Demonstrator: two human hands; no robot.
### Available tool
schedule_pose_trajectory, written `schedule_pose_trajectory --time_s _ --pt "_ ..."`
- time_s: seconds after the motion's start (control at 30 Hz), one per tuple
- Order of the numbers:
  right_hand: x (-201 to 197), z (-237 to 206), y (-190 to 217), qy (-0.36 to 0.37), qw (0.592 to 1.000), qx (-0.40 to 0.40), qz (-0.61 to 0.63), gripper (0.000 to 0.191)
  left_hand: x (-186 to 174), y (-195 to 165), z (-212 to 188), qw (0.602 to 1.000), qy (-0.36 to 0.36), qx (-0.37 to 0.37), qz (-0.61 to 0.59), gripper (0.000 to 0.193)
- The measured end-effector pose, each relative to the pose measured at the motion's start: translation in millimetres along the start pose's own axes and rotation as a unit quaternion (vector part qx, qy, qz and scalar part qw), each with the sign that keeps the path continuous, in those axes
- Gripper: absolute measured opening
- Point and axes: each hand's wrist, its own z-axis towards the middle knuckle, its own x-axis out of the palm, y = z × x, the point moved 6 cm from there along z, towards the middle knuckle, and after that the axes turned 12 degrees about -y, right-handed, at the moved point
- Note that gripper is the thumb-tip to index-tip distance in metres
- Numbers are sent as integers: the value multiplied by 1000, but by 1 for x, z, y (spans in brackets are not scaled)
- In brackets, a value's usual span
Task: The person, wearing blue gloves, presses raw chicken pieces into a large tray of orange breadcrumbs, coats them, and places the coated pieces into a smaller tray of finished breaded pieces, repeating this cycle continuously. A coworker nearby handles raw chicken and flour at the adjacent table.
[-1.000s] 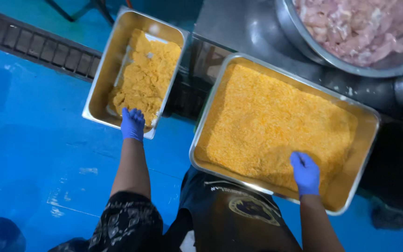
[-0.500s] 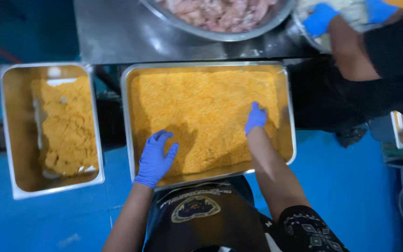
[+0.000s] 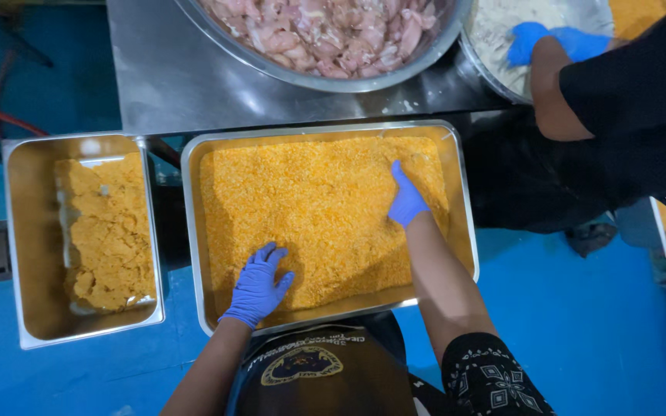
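the person's two blue-gloved hands are both down in the large steel tray (image 3: 194,231), which is filled almost rim to rim with orange breadcrumbs (image 3: 317,208). the left hand (image 3: 260,283) lies near the tray's near left corner, fingers spread and flat, palm pressing on the crumbs and gripping nothing that shows. the right hand (image 3: 406,196) sits farther in, toward the far right part of the tray, fingers together and slightly curled, its fingertips dug into the crumbs; whether it has anything under it cannot be told. the tray's long axis runs left to right in front of the person, so the crumb bed stretches sideways between and beyond both hands, with most of the loose crumbs lying between the two hands and to the far left of them. the left hand is nearer the person's body and the near rim; the right hand is nearer the far rim. just left of this tray, apart from it, stands a smaller steel tray (image 3: 21,246) with its long axis running away from the person, holding breaded pieces (image 3: 109,231); the left hand is the closer one to it. on the steel table (image 3: 163,77) beyond, a big bowl (image 3: 287,77) holds raw pale meat (image 3: 325,31). at the far right corner another person's gloved hand (image 3: 529,38) works in a second bowl (image 3: 479,65).
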Motion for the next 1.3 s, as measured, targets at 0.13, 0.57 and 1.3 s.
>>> schedule_pose_trajectory --time_s 0.13,0.57,1.3 --pt "-2 22 6 30 991 -25 -127 63 1 4 3 1000 -4 -6 -29 55" --pt "9 -7 -20 -146 822 -274 -478 46 -6 18 -8 984 -84 -87 -128 42" --pt "126 -84 -139 1 600 -485 -636 40 -64 -4 -68 989 -131 -62 -33 41"
